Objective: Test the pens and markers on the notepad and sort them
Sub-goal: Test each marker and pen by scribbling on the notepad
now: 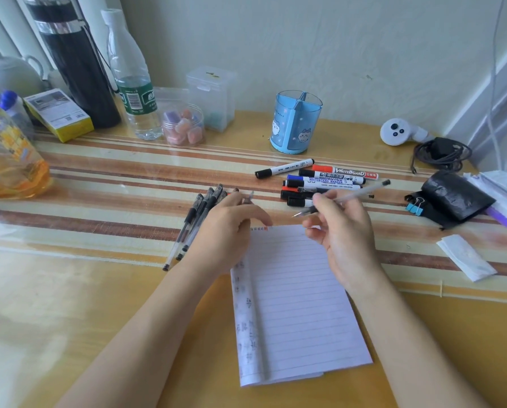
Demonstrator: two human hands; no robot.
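Right hand (339, 231) grips a clear pen (352, 195), tip poised just above the top edge of the lined notepad (299, 304) on the table (99, 290); left hand (231, 228) pinches a pen cap (250, 197), beside the gel pens (196, 219), whiteboard markers (326, 181) behind

A lined notepad (299, 301) is lying open on the desk near its front edge, its page blank and the left margin curling up a little. One clear gel pen (349, 197) is being held tilted above the notepad's top edge, uncapped, tip pointing left. A bunch of black-capped gel pens (196, 222) is lying side by side on the striped mat, left of the notepad. A pile of whiteboard markers (326, 184) with black, blue and red caps is lying beyond the notepad, toward the desk's back edge.
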